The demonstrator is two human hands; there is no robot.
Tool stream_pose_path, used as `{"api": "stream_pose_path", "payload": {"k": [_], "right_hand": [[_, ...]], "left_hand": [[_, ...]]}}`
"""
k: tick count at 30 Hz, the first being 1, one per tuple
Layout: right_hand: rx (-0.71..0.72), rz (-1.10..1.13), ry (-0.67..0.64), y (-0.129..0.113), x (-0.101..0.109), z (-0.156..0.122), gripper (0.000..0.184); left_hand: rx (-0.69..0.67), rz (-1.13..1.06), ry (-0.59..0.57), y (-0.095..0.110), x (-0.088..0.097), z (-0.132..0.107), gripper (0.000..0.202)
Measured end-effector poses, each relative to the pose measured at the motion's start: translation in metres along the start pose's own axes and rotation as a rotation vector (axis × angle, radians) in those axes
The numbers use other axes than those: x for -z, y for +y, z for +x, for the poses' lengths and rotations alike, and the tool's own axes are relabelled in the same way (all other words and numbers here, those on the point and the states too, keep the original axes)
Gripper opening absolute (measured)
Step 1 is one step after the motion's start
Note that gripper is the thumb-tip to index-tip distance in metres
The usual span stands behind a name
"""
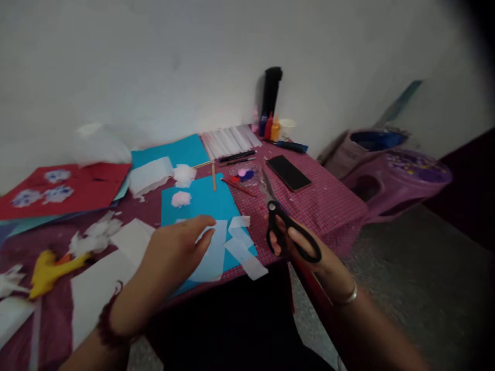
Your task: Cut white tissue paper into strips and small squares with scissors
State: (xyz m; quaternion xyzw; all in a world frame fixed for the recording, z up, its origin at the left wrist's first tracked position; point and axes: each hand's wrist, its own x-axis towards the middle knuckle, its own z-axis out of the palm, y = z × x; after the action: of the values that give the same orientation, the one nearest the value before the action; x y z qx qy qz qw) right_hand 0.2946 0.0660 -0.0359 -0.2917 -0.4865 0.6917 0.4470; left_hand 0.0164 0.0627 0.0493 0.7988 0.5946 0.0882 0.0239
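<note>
My right hand (309, 245) holds a pair of scissors (282, 221) by the black handles, blades pointing away over the tablecloth. Above the blue sheet (209, 196) hovers my left hand (180, 245), thumb and index finger a little apart, with nothing visible between them. Under it lies a white piece of paper (216, 252), partly hidden by the hand. Several cut white strips (247, 260) rest between the two hands, some over the sheet's edge. A fluffy pale pink puff (181, 199) sits on the blue sheet, and a white one (184, 175) lies just behind it.
A phone (289, 172), a red pencil (238, 187) and a paint palette (243, 175) lie beyond the scissors. Paint bottles (275, 129) and a paper cup (286, 128) stand at the back. A yellow glue gun (50, 270) is at left, a purple stool (398, 180) at right.
</note>
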Motion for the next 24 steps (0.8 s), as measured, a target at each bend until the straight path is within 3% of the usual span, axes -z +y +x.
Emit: {"api": "stream_pose_path", "payload": {"k": [3, 5, 9, 12, 15, 18, 24], "right_hand": [[0.016, -0.155, -0.012, -0.006, 0.003, 0.001, 0.042], [0.012, -0.202, -0.033, -0.01, 0.005, 0.002, 0.043], [0.009, -0.197, -0.042, -0.015, 0.006, 0.003, 0.039], [0.013, -0.17, -0.037, -0.016, 0.007, 0.001, 0.04], [0.033, -0.149, -0.07, -0.016, 0.006, -0.001, 0.047], [0.041, -0.131, -0.152, -0.018, 0.001, 0.002, 0.061], [-0.138, -0.273, -0.398, -0.032, -0.034, 0.043, 0.07]], "left_hand": [[-0.117, 0.184, -0.198, 0.019, -0.02, 0.029, 0.03], [-0.103, 0.174, -0.273, 0.028, -0.037, 0.037, 0.03], [0.076, -0.109, -0.25, 0.031, -0.063, 0.045, 0.021], [0.151, -0.262, -0.21, 0.025, -0.07, 0.057, 0.016], [0.243, -0.503, -0.175, 0.012, -0.067, 0.07, 0.015], [0.356, -0.82, -0.178, -0.007, -0.052, 0.072, 0.026], [0.559, -1.321, -0.155, -0.07, -0.007, 0.029, 0.035]]}}
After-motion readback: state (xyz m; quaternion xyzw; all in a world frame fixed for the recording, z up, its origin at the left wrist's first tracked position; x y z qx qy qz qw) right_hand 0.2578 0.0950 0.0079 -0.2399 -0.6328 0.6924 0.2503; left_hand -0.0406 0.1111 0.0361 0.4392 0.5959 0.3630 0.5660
